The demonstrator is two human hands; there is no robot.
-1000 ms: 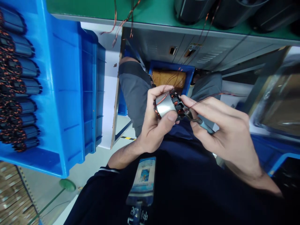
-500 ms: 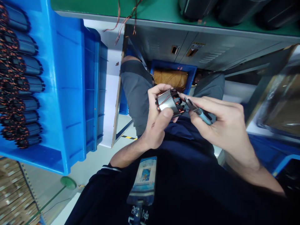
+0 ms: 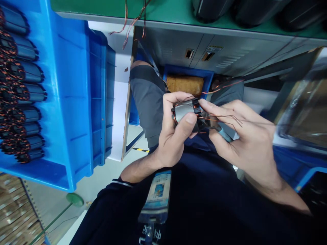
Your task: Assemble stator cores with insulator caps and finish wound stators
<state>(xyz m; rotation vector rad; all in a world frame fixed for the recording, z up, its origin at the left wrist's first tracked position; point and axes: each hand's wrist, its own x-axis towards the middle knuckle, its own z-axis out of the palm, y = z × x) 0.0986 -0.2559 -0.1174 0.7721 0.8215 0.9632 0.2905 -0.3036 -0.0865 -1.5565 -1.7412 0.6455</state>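
Note:
My left hand (image 3: 173, 132) is wrapped round a motor stator (image 3: 183, 110), a silver metal cylinder with black ends and copper windings. The thumb presses on its side and the fingers curl over the top. Loose copper wires (image 3: 217, 118) stick out from its right end toward my right hand (image 3: 240, 132). That hand is closed on a pair of pliers or cutters with blue handles (image 3: 224, 134). Their jaws are close against the stator's right end, partly hidden by fingers and wires, so I cannot tell whether they grip a wire.
At the left, a blue crate (image 3: 74, 102) holds rows of similar stators (image 3: 28, 73). Across the top runs a green workbench (image 3: 168, 12) with black cylinders (image 3: 212, 8) and copper wires (image 3: 135, 20) hanging over its edge. Below it stand a grey cabinet (image 3: 176, 44) and a blue bin (image 3: 209, 78).
The stator has turned in my left hand, and its loose wires now stretch to the right across my right hand. My right hand has shifted slightly right with the tool.

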